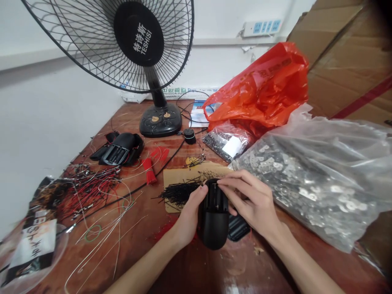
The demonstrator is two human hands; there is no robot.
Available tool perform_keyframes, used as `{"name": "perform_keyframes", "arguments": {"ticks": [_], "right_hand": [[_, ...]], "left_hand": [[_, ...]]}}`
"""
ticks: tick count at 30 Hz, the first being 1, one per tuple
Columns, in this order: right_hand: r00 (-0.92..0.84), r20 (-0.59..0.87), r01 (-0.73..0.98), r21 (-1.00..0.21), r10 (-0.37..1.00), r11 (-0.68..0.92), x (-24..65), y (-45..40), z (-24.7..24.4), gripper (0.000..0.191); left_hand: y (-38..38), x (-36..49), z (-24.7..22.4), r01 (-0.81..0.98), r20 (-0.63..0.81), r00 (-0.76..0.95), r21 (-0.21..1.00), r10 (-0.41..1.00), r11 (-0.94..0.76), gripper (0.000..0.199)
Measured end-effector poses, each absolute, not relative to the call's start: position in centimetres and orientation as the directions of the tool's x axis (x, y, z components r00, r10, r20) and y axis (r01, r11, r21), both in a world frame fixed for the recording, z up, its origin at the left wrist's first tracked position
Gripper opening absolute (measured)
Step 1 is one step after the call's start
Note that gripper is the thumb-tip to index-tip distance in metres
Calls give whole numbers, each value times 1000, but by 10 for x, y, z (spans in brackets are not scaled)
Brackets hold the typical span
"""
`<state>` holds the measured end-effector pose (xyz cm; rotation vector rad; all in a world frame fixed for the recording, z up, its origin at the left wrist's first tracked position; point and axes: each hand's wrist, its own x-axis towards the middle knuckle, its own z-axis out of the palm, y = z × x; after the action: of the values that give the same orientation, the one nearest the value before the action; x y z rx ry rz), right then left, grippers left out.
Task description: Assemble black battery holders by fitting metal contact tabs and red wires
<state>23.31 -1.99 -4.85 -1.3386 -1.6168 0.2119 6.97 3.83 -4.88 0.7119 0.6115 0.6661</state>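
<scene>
A black rounded plastic housing (215, 230) with an open slotted compartment is held tilted above the front middle of the table. My left hand (190, 210) grips its left side, with the thumb along the compartment's edge. At the compartment's upper right end, the fingertips of my right hand (249, 198) are pinched together; anything small between them is too hidden to make out. Beneath my right hand lies a black plastic piece (238, 228), partly covered. Just behind the housing, a heap of short black wires (180, 192) rests on a piece of cardboard (170, 174).
A fan (161, 118) stands at the back left. Near it are black housings (122, 149), red wires (92, 190) and a red bundle (148, 171). Right of my hands lies a clear bag of metal pieces (312, 188), with a red plastic bag (263, 85) behind and cardboard boxes (346, 57) beside.
</scene>
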Motion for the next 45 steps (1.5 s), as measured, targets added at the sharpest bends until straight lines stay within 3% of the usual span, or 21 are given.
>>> {"name": "perform_keyframes", "arguments": {"ticks": [5, 16, 22, 31, 34, 37, 40, 43, 45], "right_hand": [[121, 596, 660, -646, 794, 384, 231, -20, -51, 25], [72, 735, 751, -485, 675, 448, 228, -16, -47, 24], [118, 740, 752, -502, 662, 427, 223, -16, -44, 20], [114, 736, 716, -526, 668, 458, 220, -18, -44, 20], [158, 704, 682, -585, 693, 439, 217, -19, -44, 17], [285, 513, 519, -793, 810, 319, 217, -19, -46, 13], [299, 149, 96, -987, 942, 126, 221, -17, -45, 30], [118, -47, -283, -959, 992, -12, 225, -15, -41, 39], [19, -77, -342, -937, 997, -66, 225, -14, -40, 37]], "left_hand": [[40, 69, -50, -311, -258, 637, 777, 727, 548, 34], [38, 68, -57, -267, -287, 539, 833, 792, 484, 37], [38, 68, -56, -204, -317, 507, 859, 801, 469, 41], [38, 70, -52, -64, -214, 536, 954, 817, 292, 35], [39, 71, -53, -66, -190, 553, 961, 811, 270, 33], [39, 72, -54, -78, -208, 533, 953, 820, 293, 32], [38, 73, -51, -74, -250, 495, 942, 832, 327, 34], [37, 74, -47, -81, -299, 461, 923, 836, 375, 38], [36, 74, -45, -104, -321, 489, 902, 811, 420, 41]]}}
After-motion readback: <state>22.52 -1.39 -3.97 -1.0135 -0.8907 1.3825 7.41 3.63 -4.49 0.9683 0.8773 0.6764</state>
